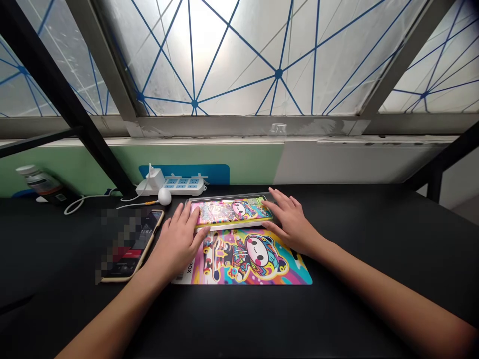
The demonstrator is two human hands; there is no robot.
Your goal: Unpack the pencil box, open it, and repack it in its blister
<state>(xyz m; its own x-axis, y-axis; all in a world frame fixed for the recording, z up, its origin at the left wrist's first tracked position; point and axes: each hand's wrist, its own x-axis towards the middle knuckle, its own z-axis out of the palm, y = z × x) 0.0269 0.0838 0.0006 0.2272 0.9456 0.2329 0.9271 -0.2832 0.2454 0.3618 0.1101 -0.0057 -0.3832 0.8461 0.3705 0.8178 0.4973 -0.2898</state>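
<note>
A shallow box with a clear plastic cover (228,212) lies on the black desk, showing a colourful picture of a white-faced cartoon character. Nearer to me is a flat, bright printed card (239,259) with a larger picture of that character and a skateboard, its far edge against or under the box. My left hand (181,237) rests at the box's left end, fingers stretched out, the thumb toward the gap between box and card. On the right end lies my right hand (290,222), its fingers spread and its thumb low by the card's upper edge.
Left of my hand, a phone (136,244) in a light case lies with its screen lit. Behind it are a white power strip (183,186), a round white plug-like piece (164,196) on a cable and a bottle (43,182). Black metal frame bars (80,117) stand left and right.
</note>
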